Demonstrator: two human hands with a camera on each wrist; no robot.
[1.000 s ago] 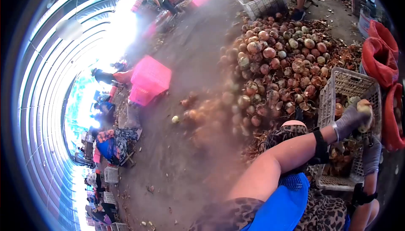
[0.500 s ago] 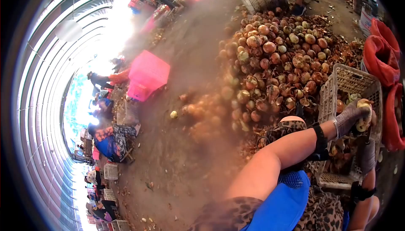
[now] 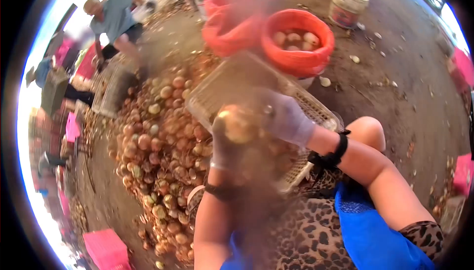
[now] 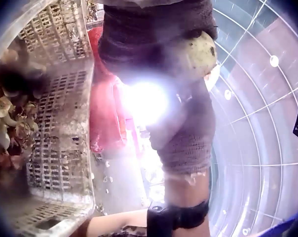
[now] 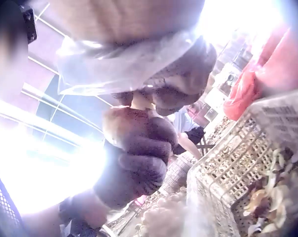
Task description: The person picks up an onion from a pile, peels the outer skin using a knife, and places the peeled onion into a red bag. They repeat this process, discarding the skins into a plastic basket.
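Onion, round, yellow-brown (image 3: 237, 126), above the crate, gripped by the curled fingers of the gloved left hand (image 3: 223, 146); gloved right hand (image 3: 290, 121) close by, contents unclear. Pale plastic mesh crate (image 3: 310, 100), holding loose peelings (image 5: 273, 203). Beyond: red-lined bucket (image 3: 298, 67) of pale onions (image 3: 294, 38), apparently done; large heap of brown-skinned onions (image 3: 155, 146), seemingly outstanding.

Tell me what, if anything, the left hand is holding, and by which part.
The gloved left hand holds a round, pale orange-brown onion, its fingers curled around the side.
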